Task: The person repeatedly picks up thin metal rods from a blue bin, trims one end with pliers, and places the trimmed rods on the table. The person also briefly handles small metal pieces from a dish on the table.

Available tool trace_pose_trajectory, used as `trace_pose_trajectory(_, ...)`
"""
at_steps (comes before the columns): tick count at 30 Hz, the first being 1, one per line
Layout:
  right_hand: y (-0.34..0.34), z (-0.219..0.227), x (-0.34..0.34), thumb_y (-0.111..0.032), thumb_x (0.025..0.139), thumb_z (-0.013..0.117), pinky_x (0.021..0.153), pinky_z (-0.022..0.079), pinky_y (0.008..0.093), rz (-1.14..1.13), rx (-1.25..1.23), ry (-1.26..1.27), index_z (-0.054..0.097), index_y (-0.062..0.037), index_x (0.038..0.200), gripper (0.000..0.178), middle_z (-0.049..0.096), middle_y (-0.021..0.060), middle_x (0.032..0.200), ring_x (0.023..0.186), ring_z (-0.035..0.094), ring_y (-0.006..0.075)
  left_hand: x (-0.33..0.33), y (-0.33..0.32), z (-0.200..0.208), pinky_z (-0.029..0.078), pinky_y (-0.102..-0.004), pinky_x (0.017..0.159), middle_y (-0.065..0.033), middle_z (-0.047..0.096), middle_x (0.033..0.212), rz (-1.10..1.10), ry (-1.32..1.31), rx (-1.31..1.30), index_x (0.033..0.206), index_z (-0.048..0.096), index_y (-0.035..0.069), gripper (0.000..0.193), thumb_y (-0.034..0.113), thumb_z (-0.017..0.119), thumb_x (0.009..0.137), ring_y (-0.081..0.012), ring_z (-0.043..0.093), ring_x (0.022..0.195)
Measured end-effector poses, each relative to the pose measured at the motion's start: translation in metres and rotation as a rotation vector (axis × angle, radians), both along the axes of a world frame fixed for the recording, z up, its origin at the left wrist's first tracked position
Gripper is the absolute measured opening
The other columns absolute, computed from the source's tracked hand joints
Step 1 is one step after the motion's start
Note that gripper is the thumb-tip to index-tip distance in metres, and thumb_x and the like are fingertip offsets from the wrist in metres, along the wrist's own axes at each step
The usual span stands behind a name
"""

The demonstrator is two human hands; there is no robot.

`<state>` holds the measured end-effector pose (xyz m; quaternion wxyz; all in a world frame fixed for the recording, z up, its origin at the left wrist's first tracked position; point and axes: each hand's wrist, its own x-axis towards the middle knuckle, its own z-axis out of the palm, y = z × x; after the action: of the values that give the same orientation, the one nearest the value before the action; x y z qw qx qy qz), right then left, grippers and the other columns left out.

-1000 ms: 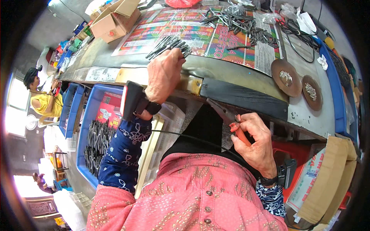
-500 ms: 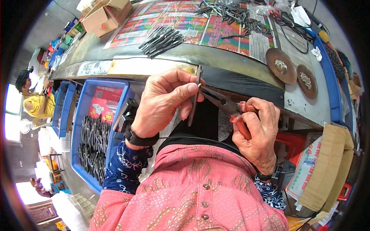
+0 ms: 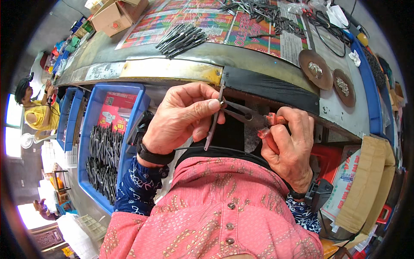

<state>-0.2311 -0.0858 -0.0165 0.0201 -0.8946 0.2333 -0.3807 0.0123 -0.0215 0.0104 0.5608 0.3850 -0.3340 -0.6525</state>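
Left hand (image 3: pixel 183 116): pinching a thin dark strip (image 3: pixel 211 131) between thumb and fingers, just in front of the waist; strip's ends pointed to about 12:30 and 6:30. Right hand (image 3: pixel 293 149): wrapped around the red-handled pliers (image 3: pixel 255 121), nose toward 10 o'clock. Jaws stood parted, tips beside the strip at the left thumb; could not tell whether they touched it.

Bearings from left hand, 12 being away from the body: on the table (image 3: pixel 241 62), a bundle of dark strips (image 3: pixel 181 39) at 12, a looser heap (image 3: pixel 258 19) at 1, a cardboard box (image 3: pixel 114 20) at 11. Blue bin (image 3: pixel 117 88) at 8, holding many dark strips.

From right hand: a brown dish (image 3: pixel 309 81) of small pale pieces between 12 and 1, a second dish (image 3: pixel 350 100) at 1. Folded brown cardboard (image 3: pixel 368 181) at 4.
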Motion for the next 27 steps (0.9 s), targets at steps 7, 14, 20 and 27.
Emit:
trace_pose_trajectory(7, -0.004, -0.015, -0.003, 0.006, 0.064, 0.062, 0.064, 0.044, 0.0342, 0.171, 0.303, -0.052, 0.051, 0.0006, 0.082, 0.021, 0.054, 0.0154, 0.092, 0.075, 0.052, 0.0293, -0.010, -0.001, -0.013, 0.042, -0.0182, 0.041, -0.0129, 0.069, 0.081, 0.039, -0.183, -0.122, 0.104, 0.056, -0.001, 0.012, 0.004, 0.063, 0.095, -0.0073, 0.054, 0.046)
trace_pose_trajectory(14, -0.013, -0.030, -0.019, 0.003, 0.074, 0.060, 0.074, 0.043, 0.0270, 0.579, 1.391, -0.161, 0.056, 0.0015, 0.091, 0.018, 0.052, 0.0062, 0.090, 0.080, 0.052, 0.0141, -0.015, -0.001, -0.015, 0.052, -0.0234, 0.053, -0.0117, 0.068, 0.082, 0.214, -1.132, -0.791, 0.094, 0.066, -0.003, 0.015, -0.008, 0.068, 0.081, -0.0149, 0.066, 0.059)
trace_pose_trajectory(20, -0.014, -0.033, -0.016, -0.002, 0.074, 0.068, 0.076, 0.044, 0.0282, 0.488, 1.145, -0.200, 0.058, 0.0005, 0.092, 0.021, 0.055, 0.0084, 0.096, 0.086, 0.055, 0.0168, -0.008, -0.016, -0.012, 0.052, -0.0294, 0.061, -0.0140, 0.070, 0.084, 0.221, -1.294, -0.914, 0.092, 0.066, -0.001, 0.014, -0.004, 0.071, 0.079, -0.0228, 0.068, 0.068)
trace_pose_trajectory(27, -0.022, -0.018, -0.011, -0.003, 0.071, 0.070, 0.074, 0.049, 0.0341, 0.248, 0.878, -0.150, 0.061, 0.0011, 0.089, 0.021, 0.059, 0.0139, 0.093, 0.088, 0.061, 0.0280, 0.024, -0.048, -0.009, 0.051, -0.0272, 0.067, -0.0086, 0.066, 0.082, 0.385, -1.417, -0.604, 0.097, 0.063, -0.001, 0.010, -0.002, 0.066, 0.087, -0.0139, 0.064, 0.071)
